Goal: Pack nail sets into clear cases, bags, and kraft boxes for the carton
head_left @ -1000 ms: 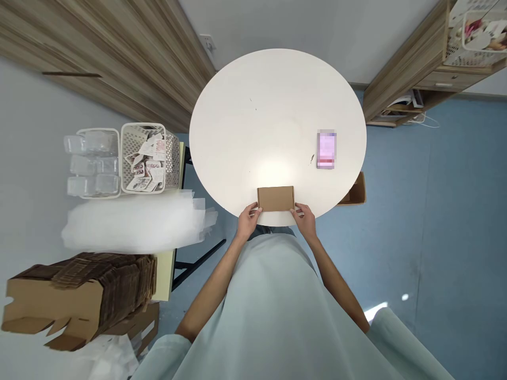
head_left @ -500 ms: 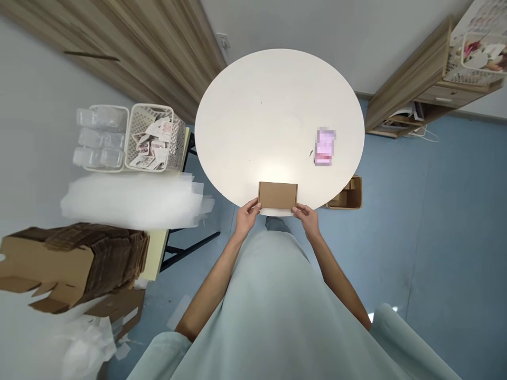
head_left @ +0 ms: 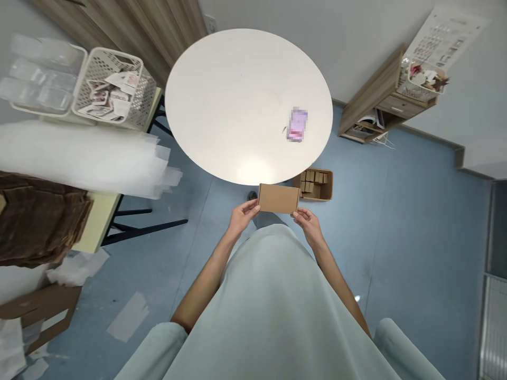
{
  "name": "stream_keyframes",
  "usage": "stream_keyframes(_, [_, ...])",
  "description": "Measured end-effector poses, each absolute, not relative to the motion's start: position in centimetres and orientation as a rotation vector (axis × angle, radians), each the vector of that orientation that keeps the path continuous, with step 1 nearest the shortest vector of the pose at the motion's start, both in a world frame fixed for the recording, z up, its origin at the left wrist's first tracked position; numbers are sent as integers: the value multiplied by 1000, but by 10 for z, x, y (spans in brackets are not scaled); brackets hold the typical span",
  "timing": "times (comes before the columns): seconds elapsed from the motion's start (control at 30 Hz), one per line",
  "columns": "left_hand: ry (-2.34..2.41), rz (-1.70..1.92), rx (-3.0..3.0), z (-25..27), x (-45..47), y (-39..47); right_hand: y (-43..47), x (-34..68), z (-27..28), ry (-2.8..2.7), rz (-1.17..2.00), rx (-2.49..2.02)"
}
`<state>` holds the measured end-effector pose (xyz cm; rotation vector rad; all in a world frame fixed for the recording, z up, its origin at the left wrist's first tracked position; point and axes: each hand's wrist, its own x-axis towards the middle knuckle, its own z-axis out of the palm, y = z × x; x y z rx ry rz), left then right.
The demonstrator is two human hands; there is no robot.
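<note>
A small closed brown cardboard box (head_left: 279,198) is held level in front of my body, just off the near edge of the round white table (head_left: 237,95). My left hand (head_left: 243,216) grips its left near corner, thumb on top. At the right near corner, my right hand (head_left: 308,222) pinches the box the same way. A pixelated pinkish-purple item (head_left: 297,125) lies on the right part of the table, with a small dark mark beside it.
Below the table's right edge, an open carton (head_left: 327,184) on the floor holds several small brown boxes. On the left, a side table (head_left: 89,240) carries white baskets (head_left: 85,87), white packing sheets (head_left: 79,155) and flattened cardboard (head_left: 39,216). A wooden cabinet (head_left: 376,100) stands far right.
My view has shifted and turned to the right, away from the table. The box, still in both hands, has moved from over the table's near edge to above the floor.
</note>
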<state>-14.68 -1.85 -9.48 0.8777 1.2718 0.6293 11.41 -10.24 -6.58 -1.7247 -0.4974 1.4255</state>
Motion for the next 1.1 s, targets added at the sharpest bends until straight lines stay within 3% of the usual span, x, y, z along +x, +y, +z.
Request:
stream_keyframes(0.4, [1169, 411, 911, -97, -48, -48, -162, 207, -60, -364, 1307, -1760])
stream_keyframes(0.87, [1345, 185, 928, -173, 209, -13, -134, 437, -106, -384, 1432, -1905])
stream_keyframes(1.1, [1409, 58, 995, -208, 294, -2, -105, 497, -143, -446, 1388, -2055])
